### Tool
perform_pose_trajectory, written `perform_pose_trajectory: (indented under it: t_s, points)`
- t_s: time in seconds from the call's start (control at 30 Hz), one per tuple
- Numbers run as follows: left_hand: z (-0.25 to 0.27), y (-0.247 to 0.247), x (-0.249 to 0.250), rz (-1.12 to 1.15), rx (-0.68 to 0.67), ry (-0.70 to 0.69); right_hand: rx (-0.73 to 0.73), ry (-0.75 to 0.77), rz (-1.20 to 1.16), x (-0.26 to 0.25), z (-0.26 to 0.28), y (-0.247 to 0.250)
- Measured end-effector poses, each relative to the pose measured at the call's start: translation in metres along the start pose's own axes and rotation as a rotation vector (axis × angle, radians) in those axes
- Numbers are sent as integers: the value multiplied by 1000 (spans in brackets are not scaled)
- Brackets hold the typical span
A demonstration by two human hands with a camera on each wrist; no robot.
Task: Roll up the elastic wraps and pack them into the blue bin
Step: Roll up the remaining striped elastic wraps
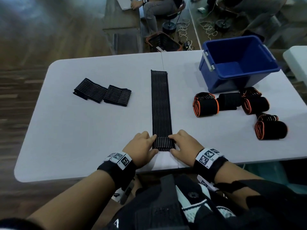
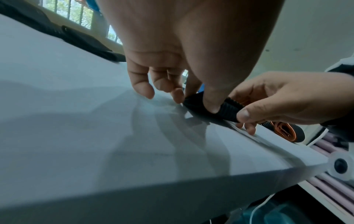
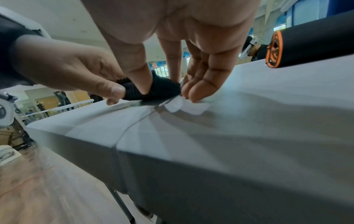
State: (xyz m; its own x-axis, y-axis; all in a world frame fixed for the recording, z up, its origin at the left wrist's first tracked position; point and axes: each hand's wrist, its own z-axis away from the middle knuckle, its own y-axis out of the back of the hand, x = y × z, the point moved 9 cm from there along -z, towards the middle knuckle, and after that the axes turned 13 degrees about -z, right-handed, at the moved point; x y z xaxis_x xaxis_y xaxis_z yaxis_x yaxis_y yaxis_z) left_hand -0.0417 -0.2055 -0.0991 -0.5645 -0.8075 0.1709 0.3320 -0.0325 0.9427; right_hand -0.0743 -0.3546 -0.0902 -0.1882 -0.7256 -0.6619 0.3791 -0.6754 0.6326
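Observation:
A long black striped elastic wrap (image 1: 160,103) lies flat down the middle of the table, running away from me. Its near end (image 1: 163,143) is folded over into the beginning of a roll. My left hand (image 1: 142,149) pinches that end's left side, thumb on the fabric (image 2: 212,106). My right hand (image 1: 184,145) pinches the right side, thumb pressed into the black fabric (image 3: 159,89). The blue bin (image 1: 239,63) stands at the far right, and the part of its floor I can see is bare.
Two folded black striped wraps (image 1: 102,95) lie at the left. Several rolled black-and-orange wraps (image 1: 232,105) sit at the right in front of the bin, one near my right wrist (image 3: 306,48). The table's near edge (image 1: 166,170) is just under my wrists.

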Motion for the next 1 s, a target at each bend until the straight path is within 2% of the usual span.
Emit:
perform_pose_trajectory:
  t_s: [0.13,0.23,0.4,0.63,0.8,0.9,1.0]
  points:
    - [-1,-4,-5,149,-29,24,10,-26,-89,3,-3,5]
    - [-3,6,-8,249,31,57,45,-54,-119,2,-9,9]
    - [-12,12,-23,392,68,219,163,-125,-106,5,-15,19]
    - [-25,7,-26,331,-4,349,197,-221,-42,5,-18,21]
    - [-28,12,-27,284,-42,383,191,-272,-30,9,-21,21]
    - [-31,19,-28,160,-47,381,234,-257,-96,7,-19,24]
    - [-30,31,-28,200,41,355,302,-164,-138,0,-16,29]
